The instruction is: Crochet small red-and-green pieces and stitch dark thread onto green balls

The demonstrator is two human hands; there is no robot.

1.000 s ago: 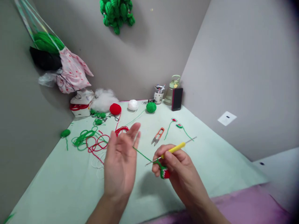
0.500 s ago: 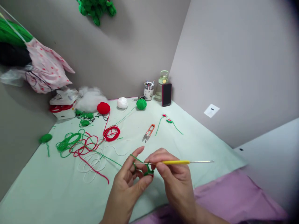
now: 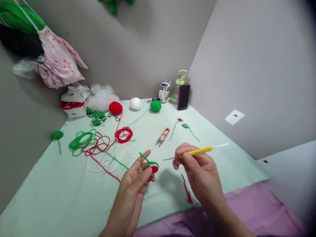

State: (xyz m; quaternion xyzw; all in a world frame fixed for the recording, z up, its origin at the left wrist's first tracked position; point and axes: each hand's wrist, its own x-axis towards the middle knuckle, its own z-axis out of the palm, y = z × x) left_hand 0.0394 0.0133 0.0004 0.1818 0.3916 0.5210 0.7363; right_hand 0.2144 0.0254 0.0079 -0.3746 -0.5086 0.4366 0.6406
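Between thumb and fingers, my left hand pinches a small crocheted piece with a red middle, a white band and a green edge. Green yarn loops from the piece over my left index finger and trails back to the left. My right hand grips a crochet hook by its yellow handle, its thin metal tip pointing left. A gap separates the hook's tip from the piece. Short red yarn scraps lie on the cloth below my right hand.
Orange-handled thread snips lie ahead of my hands. Two small finished pieces with green tails are farther right. Loose red yarn and green yarn spread at left. Behind stand a red ball, a white ball and a phone.
My right hand has drawn the hook away from the crocheted piece, up and to the right. My left hand has turned, showing the piece's red, white and green face. The view has shifted slightly.
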